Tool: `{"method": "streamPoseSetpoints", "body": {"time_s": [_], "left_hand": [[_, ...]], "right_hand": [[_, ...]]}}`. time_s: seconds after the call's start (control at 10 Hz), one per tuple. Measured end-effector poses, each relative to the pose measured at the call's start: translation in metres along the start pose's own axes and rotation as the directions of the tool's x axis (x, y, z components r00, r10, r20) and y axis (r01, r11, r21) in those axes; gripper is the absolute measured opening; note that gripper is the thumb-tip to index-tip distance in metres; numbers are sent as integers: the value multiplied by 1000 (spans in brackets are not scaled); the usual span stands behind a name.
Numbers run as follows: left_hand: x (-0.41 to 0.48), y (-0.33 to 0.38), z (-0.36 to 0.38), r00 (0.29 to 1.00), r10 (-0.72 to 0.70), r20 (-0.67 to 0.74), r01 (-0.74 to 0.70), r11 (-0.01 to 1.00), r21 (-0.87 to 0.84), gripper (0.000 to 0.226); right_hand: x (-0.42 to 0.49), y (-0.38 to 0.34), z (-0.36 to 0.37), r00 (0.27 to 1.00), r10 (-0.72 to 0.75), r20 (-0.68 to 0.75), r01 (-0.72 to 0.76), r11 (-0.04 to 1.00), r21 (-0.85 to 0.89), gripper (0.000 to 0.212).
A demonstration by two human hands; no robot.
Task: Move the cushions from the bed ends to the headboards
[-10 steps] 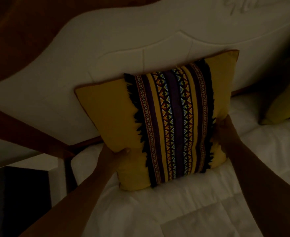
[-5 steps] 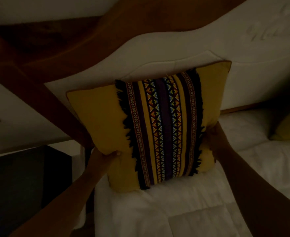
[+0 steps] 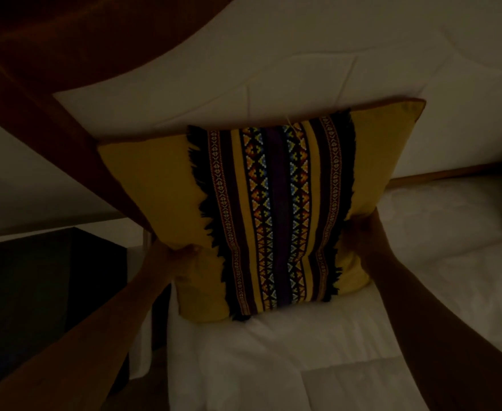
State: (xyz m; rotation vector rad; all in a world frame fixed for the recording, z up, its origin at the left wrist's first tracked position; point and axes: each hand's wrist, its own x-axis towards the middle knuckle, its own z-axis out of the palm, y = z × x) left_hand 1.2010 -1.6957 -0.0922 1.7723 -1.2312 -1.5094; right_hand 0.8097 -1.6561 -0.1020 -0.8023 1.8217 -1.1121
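The yellow cushion (image 3: 261, 215) with its dark patterned stripe stood upright in the middle of the frame, its lower edge on the white bed (image 3: 273, 351) and its top leaning on the pale padded headboard (image 3: 303, 84). If released carelessly it could likely have slumped forward onto the covers, since the soft bedding gave it little footing, or slid toward the bed's left edge by the dark nightstand (image 3: 36, 292). The left hand (image 3: 172, 256) reached up from the lower left, fingers closed on the cushion's lower left side, thumb on the front. The right hand (image 3: 362, 232) came from the lower right, pressed around the cushion's right edge, holding it.
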Motion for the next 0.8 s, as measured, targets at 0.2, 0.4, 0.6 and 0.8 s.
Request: {"method": "streamPoseSetpoints", "body": {"time_s": [0.2, 0.4, 0.6, 0.8], "left_hand": [[4, -5, 4, 999, -9, -48, 10, 999, 31, 51], [-13, 2, 6, 997, 22, -72, -22, 1000, 0, 59], [-53, 31, -3, 998, -59, 26, 59, 998, -10, 69], [-132, 71, -25, 989, -33, 145, 18, 994, 108, 66]], "right_hand": [[4, 8, 2, 999, 21, -25, -22, 999, -49, 55], [-16, -5, 3, 992, 53, -112, -67, 990, -123, 49], [-76, -28, -6, 984, 60, -165, -112, 940, -321, 56], [-177, -84, -18, 997, 48, -59, -67, 914, -400, 46]]}}
